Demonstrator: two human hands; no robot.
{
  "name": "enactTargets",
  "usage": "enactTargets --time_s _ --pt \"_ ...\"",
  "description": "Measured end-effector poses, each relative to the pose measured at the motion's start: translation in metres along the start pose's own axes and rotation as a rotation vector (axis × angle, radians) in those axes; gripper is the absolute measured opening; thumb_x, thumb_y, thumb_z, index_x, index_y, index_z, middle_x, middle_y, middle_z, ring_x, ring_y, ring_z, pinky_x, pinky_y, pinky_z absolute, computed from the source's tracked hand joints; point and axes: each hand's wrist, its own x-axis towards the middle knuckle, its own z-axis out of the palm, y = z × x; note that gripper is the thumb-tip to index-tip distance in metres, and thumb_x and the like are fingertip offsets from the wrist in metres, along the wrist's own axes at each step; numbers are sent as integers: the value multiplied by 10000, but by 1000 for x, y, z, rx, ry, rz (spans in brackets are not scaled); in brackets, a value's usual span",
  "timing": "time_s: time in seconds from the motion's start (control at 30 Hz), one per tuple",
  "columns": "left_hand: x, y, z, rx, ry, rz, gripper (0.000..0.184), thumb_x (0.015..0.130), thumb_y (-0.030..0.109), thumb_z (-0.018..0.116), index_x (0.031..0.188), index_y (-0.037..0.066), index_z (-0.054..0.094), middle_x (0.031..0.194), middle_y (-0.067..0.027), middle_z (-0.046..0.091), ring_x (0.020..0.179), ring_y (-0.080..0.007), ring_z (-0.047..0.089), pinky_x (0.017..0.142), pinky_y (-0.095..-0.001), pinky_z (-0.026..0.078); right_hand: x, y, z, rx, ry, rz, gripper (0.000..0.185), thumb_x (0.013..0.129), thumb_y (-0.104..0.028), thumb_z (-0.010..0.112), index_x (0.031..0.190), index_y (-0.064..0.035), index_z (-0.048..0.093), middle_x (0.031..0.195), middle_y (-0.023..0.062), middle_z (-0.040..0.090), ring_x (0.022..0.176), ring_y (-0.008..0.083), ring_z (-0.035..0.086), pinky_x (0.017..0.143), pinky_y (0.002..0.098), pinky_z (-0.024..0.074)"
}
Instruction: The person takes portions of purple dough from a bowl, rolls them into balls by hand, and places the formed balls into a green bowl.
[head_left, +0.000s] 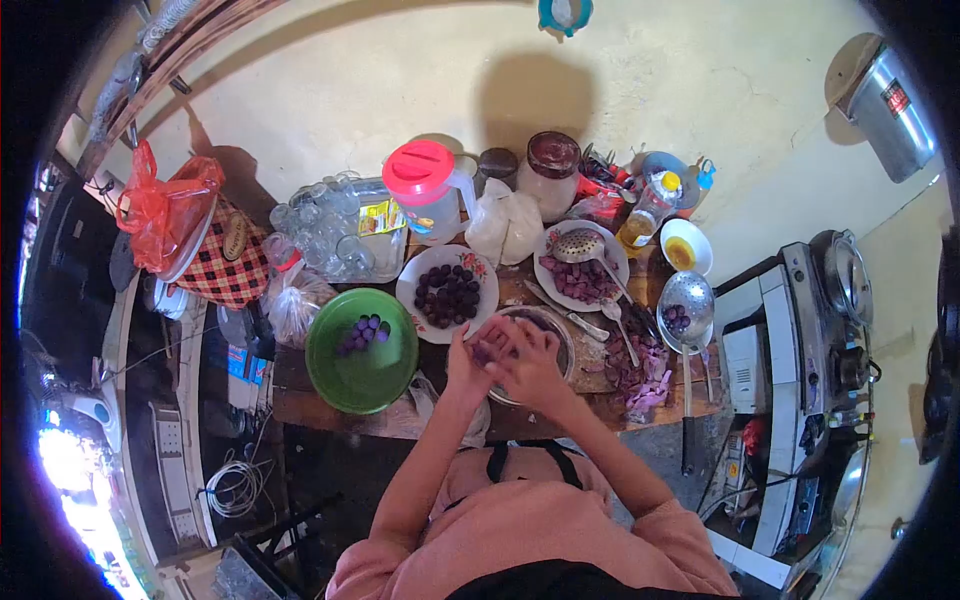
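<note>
The left hand and right hand meet in front of the person's pink top, over the near side of a round bowl. The fingers of both hands are bent and close together, the right ones reaching across toward the left palm; a bit of purple mash shows between the hands, but I cannot tell how far either hand is closed on it or which one carries it. To the left stands a green basin with a small cluster of purple balls inside. On the right, purple peelings lie heaped on the wooden table, with a spoon beside them and a knife between the bowl and the peelings. Farther right, a skimmer holds more small purple pieces. Beyond the bowl, a flowered plate carries dark purple balls, and another plate bears purple chunks under a slotted ladle. At the back are a tray of glasses, a pink-lidded pitcher, white bags, a dark-lidded jar and a yellow-capped bottle, before the pale wall.
</note>
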Motion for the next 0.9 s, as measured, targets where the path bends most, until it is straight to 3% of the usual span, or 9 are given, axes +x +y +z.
enactTargets --time_s 0.07,0.17,0.27,0.37,0.47,0.57,0.67,0.77,0.9 --pt "-1 -1 5 125 37 -48 450 871 402 405 1083 23 521 1037 -116 568 1004 -258 532 899 -403 400 -11 -3 5 -125 -47 -36 355 891 -389 413 1126 -185 585 1366 53 343 1223 278 307 964 514 175" --pt "5 -7 -2 186 78 -53 426 882 369 463 997 -25 578 1022 -151 606 961 -260 580 880 -351 455 -14 -8 -4 -181 -60 -19 395 899 -415 382 1186 -193 538 1406 39 298 1261 282 258 969 510 149" --pt "5 -13 6 130 139 -14 369 870 330 504 967 -14 594 1017 -144 598 950 -258 580 857 -342 470 -10 -12 -18 -255 -2 -27 460 856 -414 452 1220 -138 508 1417 34 290 1275 278 255 974 529 124" --pt "3 -15 26 13 194 -4 295 860 313 529 734 55 596 727 -93 604 659 -189 596 601 -288 510 -2 -18 -35 -259 96 -3 373 906 -356 387 1186 -169 548 1377 72 337 1232 283 298 975 498 147" --pt "37 -9 -44 -137 -377 -268 397 858 294 536 509 128 444 436 -11 426 366 -125 417 353 -246 367 4 -14 -50 -82 221 66 338 903 -264 404 1181 -142 553 1322 106 390 1201 289 331 986 444 175" --pt "5 -11 8 31 60 -37 531 868 275 525 430 160 247 325 43 200 255 -110 183 266 -248 176 3 -4 -54 18 283 176 321 900 -194 410 1175 -102 550 1242 127 444 1163 289 372 976 400 232" --pt "16 -15 -12 52 -237 6 356 888 265 504 565 121 465 409 25 334 339 -104 317 341 -241 317 0 13 -36 202 304 229 312 911 -175 398 1163 -65 547 1181 150 471 1109 308 424 942 394 301" --pt "0 -19 35 122 30 50 205 906 261 484 975 78 546 717 -57 570 592 -129 530 552 -246 461 6 23 -25 497 353 298 318 904 -171 415 1170 -44 533 1166 180 492 1091 339 445 951 430 305" --pt "9 -29 24 129 -183 19 454 911 262 476 1304 86 330 1235 -92 468 1079 -194 486 893 -300 404 18 23 -30 438 335 269 363 904 -195 411 1218 -24 476 1214 203 457 1133 361 414 952 427 312"
